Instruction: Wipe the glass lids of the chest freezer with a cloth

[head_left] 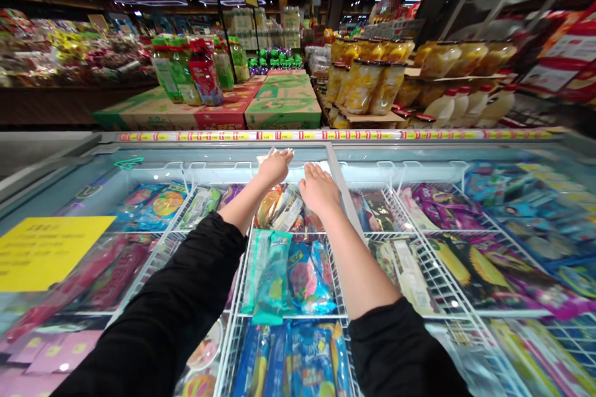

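Note:
Both my arms, in black sleeves, reach forward over the glass lid (pixel 218 158) of a chest freezer. My left hand (pixel 275 165) is near the far edge of the lid, closed on a white tissue (pixel 263 157) that sticks out around its fingers. Just right of it and slightly nearer, my right hand (pixel 320 186) lies palm down by the lid's frame (pixel 342 183). Its fingers press together over another white tissue (pixel 325 165), mostly hidden beneath them. Below the glass, between my forearms, are turquoise ice-cream packets (pixel 272 276) and blue packets (pixel 310 279).
White wire baskets (pixel 407 211) divide the frozen goods. A yellow notice (pixel 51 253) lies on the left glass. A price-label strip (pixel 298 135) runs along the freezer's back edge. Behind it stand cartons (pixel 284 99), bottles (pixel 177 71) and jars of yellow fruit (pixel 365 87).

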`<action>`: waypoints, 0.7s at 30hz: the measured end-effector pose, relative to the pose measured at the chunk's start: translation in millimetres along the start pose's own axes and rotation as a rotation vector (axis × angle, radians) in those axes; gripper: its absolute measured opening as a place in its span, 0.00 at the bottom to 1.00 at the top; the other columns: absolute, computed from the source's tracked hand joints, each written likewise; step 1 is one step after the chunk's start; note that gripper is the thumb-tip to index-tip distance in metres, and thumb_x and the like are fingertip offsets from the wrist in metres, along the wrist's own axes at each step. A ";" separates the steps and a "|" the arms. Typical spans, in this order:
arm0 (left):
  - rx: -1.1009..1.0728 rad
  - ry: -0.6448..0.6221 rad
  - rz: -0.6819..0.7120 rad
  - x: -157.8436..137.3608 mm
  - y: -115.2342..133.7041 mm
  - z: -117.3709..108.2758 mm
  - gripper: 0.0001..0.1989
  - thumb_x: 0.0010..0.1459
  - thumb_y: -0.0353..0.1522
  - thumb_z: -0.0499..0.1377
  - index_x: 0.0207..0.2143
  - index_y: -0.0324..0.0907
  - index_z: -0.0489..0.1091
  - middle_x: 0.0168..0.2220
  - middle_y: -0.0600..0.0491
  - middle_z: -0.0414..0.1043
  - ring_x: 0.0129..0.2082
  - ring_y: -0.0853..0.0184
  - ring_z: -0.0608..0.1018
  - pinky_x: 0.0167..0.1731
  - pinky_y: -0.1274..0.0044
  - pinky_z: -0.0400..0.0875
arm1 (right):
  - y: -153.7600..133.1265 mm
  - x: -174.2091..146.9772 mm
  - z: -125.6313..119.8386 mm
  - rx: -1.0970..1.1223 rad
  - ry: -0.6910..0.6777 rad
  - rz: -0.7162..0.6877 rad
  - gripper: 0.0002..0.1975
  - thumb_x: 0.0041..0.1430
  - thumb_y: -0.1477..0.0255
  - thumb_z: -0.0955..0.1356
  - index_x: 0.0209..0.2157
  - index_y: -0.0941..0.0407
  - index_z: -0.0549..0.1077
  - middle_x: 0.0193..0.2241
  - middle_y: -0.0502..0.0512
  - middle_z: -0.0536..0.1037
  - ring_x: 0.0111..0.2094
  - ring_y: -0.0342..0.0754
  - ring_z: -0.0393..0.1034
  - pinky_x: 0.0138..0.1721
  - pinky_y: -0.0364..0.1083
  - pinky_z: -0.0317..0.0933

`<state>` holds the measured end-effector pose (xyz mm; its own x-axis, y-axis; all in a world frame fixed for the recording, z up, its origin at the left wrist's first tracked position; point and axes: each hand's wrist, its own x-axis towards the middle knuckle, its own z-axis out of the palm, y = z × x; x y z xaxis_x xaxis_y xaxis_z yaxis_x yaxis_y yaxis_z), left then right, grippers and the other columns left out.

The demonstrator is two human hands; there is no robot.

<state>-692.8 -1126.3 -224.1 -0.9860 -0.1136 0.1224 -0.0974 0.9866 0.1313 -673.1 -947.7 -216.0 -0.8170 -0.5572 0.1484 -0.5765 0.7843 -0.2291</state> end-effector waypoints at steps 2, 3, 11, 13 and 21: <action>-0.002 -0.034 0.081 10.7 11.5 2.3 0.33 0.68 0.23 0.46 0.73 0.45 0.61 0.75 0.52 0.58 0.74 0.59 0.63 0.70 0.66 0.63 | 0.2 0.5 0.6 0.002 -0.003 0.001 0.30 0.73 0.72 0.55 0.72 0.67 0.61 0.74 0.66 0.59 0.76 0.56 0.51 0.75 0.55 0.46; -0.004 -0.047 0.118 18.4 16.8 3.2 0.33 0.68 0.23 0.46 0.73 0.45 0.60 0.75 0.51 0.57 0.75 0.60 0.62 0.71 0.66 0.61 | 0.6 0.7 1.0 0.004 -0.001 0.002 0.30 0.73 0.72 0.55 0.72 0.68 0.61 0.74 0.66 0.58 0.76 0.57 0.51 0.75 0.55 0.45; -0.021 -0.065 0.002 64.8 13.0 -3.7 0.33 0.68 0.22 0.48 0.72 0.51 0.62 0.76 0.54 0.56 0.74 0.59 0.63 0.69 0.65 0.64 | 3.3 1.6 2.2 0.023 -0.008 -0.003 0.30 0.74 0.71 0.55 0.72 0.67 0.60 0.75 0.64 0.57 0.76 0.55 0.50 0.75 0.55 0.44; -0.015 -0.057 -0.070 56.9 -1.7 -8.0 0.33 0.68 0.22 0.49 0.71 0.53 0.62 0.76 0.54 0.56 0.72 0.58 0.66 0.68 0.65 0.66 | 3.2 1.7 1.3 0.029 -0.021 -0.001 0.31 0.74 0.71 0.56 0.73 0.67 0.59 0.75 0.64 0.57 0.76 0.56 0.49 0.75 0.55 0.43; -0.001 0.022 -0.070 -16.0 -23.4 -3.9 0.32 0.69 0.23 0.47 0.72 0.48 0.63 0.74 0.54 0.60 0.73 0.57 0.65 0.68 0.69 0.66 | 1.5 0.6 1.7 0.012 -0.019 -0.009 0.31 0.74 0.72 0.55 0.73 0.70 0.58 0.75 0.66 0.58 0.76 0.58 0.49 0.75 0.57 0.44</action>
<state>-674.3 -1148.0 -225.3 -0.9735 -0.1852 0.1340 -0.1662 0.9759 0.1411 -674.4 -947.3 -217.9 -0.8111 -0.5698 0.1321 -0.5840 0.7758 -0.2391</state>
